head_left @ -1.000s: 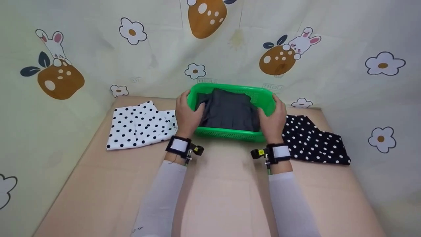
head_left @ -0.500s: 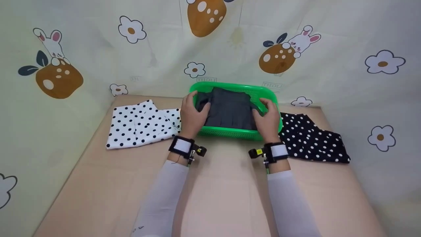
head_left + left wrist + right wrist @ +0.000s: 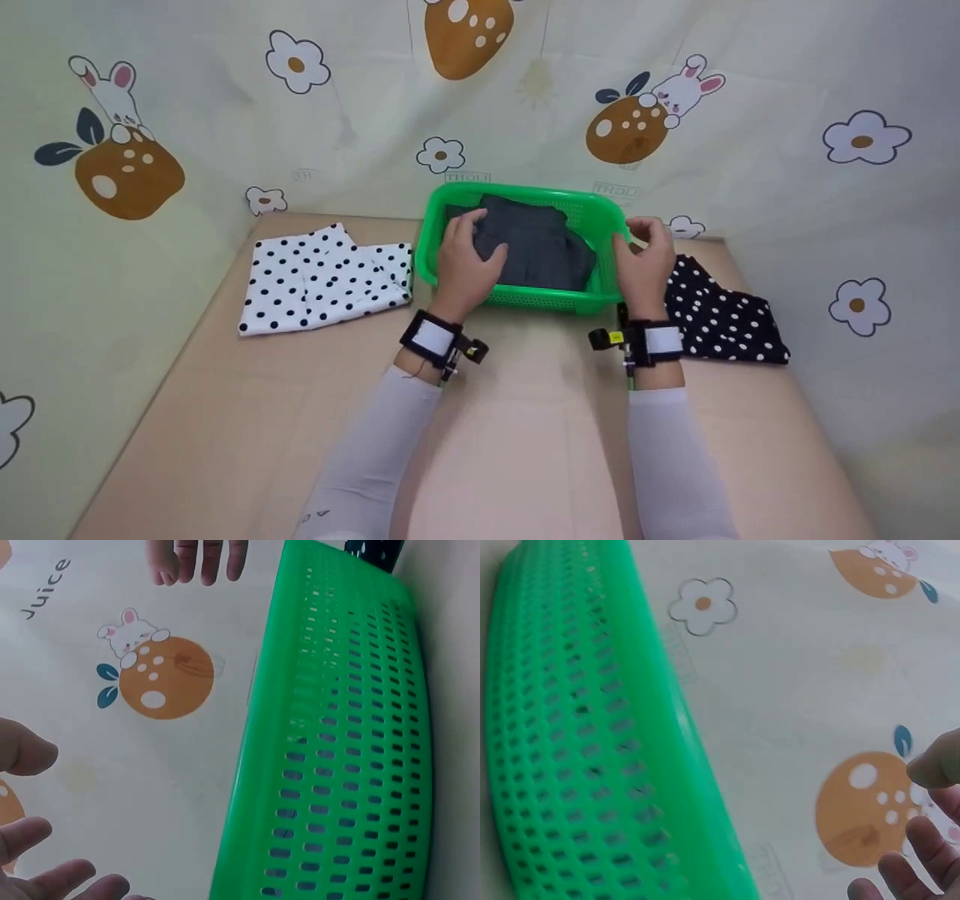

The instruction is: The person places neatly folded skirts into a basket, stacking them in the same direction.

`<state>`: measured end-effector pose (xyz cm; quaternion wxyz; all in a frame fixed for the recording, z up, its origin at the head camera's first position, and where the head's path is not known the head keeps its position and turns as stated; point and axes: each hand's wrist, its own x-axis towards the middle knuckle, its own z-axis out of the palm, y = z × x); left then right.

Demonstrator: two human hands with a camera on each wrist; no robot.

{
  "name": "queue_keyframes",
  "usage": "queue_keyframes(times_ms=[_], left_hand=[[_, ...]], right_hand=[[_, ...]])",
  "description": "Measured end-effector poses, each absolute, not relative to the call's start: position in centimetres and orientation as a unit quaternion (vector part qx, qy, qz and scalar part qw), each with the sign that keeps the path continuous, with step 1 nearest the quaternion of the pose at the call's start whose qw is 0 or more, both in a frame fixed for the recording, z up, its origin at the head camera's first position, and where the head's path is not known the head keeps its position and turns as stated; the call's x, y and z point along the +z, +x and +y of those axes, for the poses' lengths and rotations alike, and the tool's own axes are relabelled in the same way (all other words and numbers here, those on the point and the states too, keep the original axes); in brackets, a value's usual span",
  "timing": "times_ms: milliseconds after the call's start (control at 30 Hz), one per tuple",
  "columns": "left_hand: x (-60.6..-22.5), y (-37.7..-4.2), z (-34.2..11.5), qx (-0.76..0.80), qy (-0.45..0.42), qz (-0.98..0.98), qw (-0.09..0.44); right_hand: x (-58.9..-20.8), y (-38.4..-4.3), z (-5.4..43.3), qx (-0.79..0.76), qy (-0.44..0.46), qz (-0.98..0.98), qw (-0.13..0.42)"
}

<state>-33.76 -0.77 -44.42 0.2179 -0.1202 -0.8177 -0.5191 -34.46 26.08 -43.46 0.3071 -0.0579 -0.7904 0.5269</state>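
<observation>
A green plastic basket (image 3: 540, 300) with perforated sides stands at the back of the table, with a dark grey folded cloth (image 3: 525, 247) inside it. My left hand (image 3: 466, 266) hovers over the basket's left part, its fingers relaxed and spread, holding nothing. In the left wrist view those fingertips (image 3: 45, 750) appear above the rim, apart from it. By the basket's right end is my right hand (image 3: 646, 262), fingers loosely bent with a gap to the thumb. The right wrist view shows its fingers (image 3: 928, 844) clear of the green wall and holding nothing.
A folded white cloth with black dots (image 3: 322, 281) lies left of the basket. To the right lies a black cloth with white dots (image 3: 727, 322), partly hidden by the right hand and wrist. A printed curtain (image 3: 360, 112) hangs behind the table (image 3: 510, 435).
Both hands have come off the basket's ends. My left hand moved right over the basket; my right hand first went inward, then outward to the right. The basket shifted slightly left within the last half second.
</observation>
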Motion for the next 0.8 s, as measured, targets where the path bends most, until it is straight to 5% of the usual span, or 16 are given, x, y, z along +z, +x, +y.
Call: queue_keyframes(times_ms=[300,433,800], left_hand=[[-45.1,-31.1,2.9,-0.457,-0.205,-0.837,0.22],[-45.6,-30.2,4.1,-0.389,-0.237,-0.854,0.251],[-47.7,-26.7,9.3,-0.427,-0.303,-0.834,0.176]], right_hand=[[-40.1,-30.5,31.4,0.596,-0.135,-0.717,0.335],[-42.7,-29.0,32.9,0.57,-0.157,-0.746,0.308],[-50.0,-24.2,42.5,0.462,-0.307,-0.797,0.239]])
